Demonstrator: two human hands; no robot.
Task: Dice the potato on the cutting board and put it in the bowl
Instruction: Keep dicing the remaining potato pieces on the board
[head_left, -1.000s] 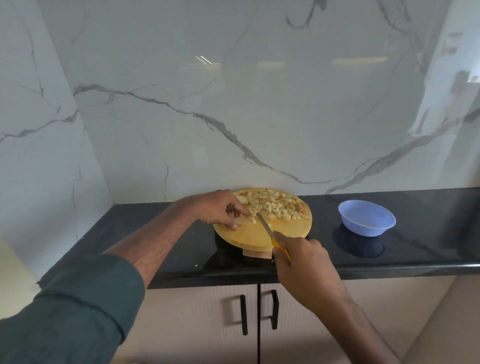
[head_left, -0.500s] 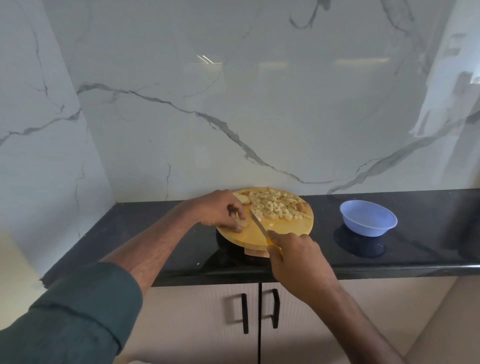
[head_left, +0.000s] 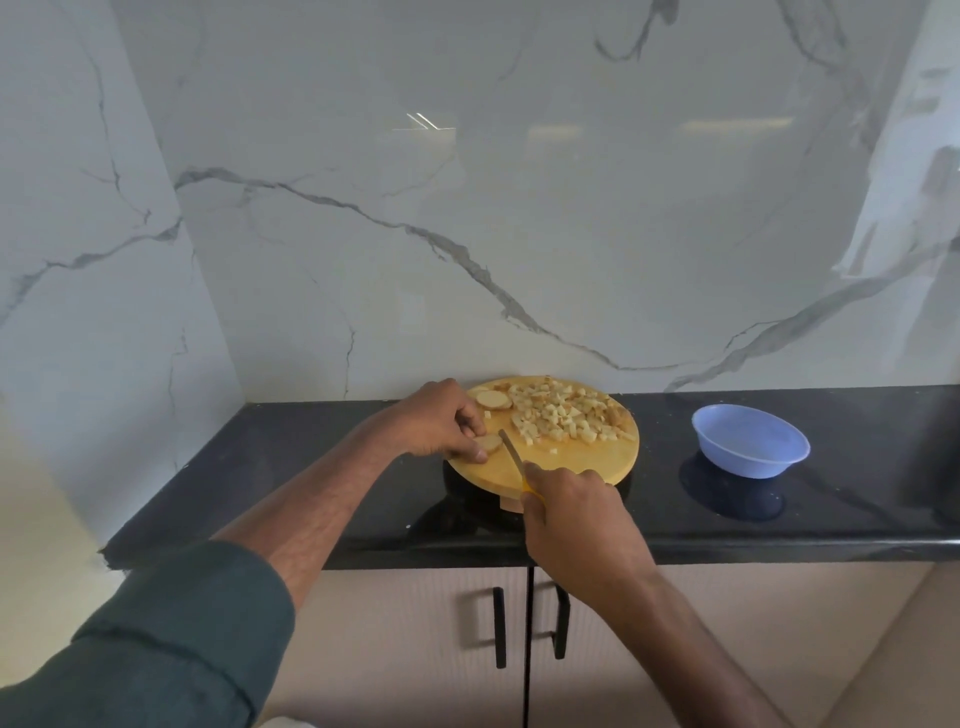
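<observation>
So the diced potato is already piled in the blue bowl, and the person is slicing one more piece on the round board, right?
Not quite. In the head view the blue bowl holds nothing; the diced potato lies piled on the round board. The rest is right.

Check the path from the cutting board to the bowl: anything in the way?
Nothing visible. Bare black countertop separates the cutting board from the empty blue bowl to its right.
</observation>
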